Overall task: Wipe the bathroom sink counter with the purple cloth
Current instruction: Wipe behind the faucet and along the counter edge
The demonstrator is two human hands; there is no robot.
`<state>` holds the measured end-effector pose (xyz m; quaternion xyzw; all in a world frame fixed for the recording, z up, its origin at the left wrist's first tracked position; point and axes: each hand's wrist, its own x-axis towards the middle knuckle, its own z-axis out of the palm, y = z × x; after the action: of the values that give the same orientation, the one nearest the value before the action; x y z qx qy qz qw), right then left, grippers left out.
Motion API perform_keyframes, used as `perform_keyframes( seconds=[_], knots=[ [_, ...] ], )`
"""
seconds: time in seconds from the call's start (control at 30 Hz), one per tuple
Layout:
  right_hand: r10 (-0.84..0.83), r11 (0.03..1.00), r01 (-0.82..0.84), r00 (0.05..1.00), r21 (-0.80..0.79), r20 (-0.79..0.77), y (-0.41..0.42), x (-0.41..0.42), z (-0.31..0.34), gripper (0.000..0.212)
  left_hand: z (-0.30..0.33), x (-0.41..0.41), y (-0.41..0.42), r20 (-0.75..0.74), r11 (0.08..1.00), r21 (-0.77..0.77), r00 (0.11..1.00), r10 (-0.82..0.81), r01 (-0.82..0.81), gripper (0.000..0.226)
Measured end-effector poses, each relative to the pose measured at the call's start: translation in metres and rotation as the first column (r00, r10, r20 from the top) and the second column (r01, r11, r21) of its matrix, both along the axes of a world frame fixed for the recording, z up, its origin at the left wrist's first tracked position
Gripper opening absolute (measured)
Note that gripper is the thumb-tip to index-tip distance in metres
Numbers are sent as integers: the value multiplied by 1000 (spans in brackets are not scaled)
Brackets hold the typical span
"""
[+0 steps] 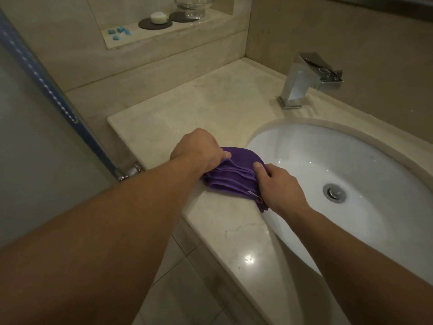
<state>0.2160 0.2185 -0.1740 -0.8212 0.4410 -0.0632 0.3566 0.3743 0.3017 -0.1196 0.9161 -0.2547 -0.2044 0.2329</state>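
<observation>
The purple cloth (pixel 230 179) lies bunched in folds on the beige marble counter (pixel 201 109), at the left rim of the white oval sink (pixel 339 160). My left hand (pixel 199 148) grips the cloth's left end with curled fingers. My right hand (pixel 278 186) pinches its right end, thumb on top, at the sink's edge. A small grey hanging loop shows at the cloth's near corner, which hangs slightly over the basin. Both forearms reach in from the bottom of the view.
A chrome square faucet (pixel 309 78) stands behind the sink. A wall niche holds a glass vessel (pixel 193 5), a white soap (pixel 158 17) on a dark coaster and several blue pieces (pixel 119 32). A glass door with a blue strap (pixel 46 83) stands on the left.
</observation>
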Motion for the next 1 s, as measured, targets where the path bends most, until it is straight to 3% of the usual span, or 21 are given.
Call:
perform_keyframes(
  seconds=[0.7, 0.87, 1.0],
  knots=[
    [115, 993, -114, 993, -25, 2, 32, -95, 7, 48, 0, -81, 37, 1, 970, 232, 997, -71, 68, 60],
    [134, 991, -134, 991, -16, -18, 34, -124, 11, 47, 18, -112, 38, -3, 858, 443, 957, -290, 261, 63],
    [161, 987, -161, 986, -6, -39, 34, -151, 15, 44, 38, -148, 41, -60, 807, 482, 932, -358, 341, 61]
  ],
)
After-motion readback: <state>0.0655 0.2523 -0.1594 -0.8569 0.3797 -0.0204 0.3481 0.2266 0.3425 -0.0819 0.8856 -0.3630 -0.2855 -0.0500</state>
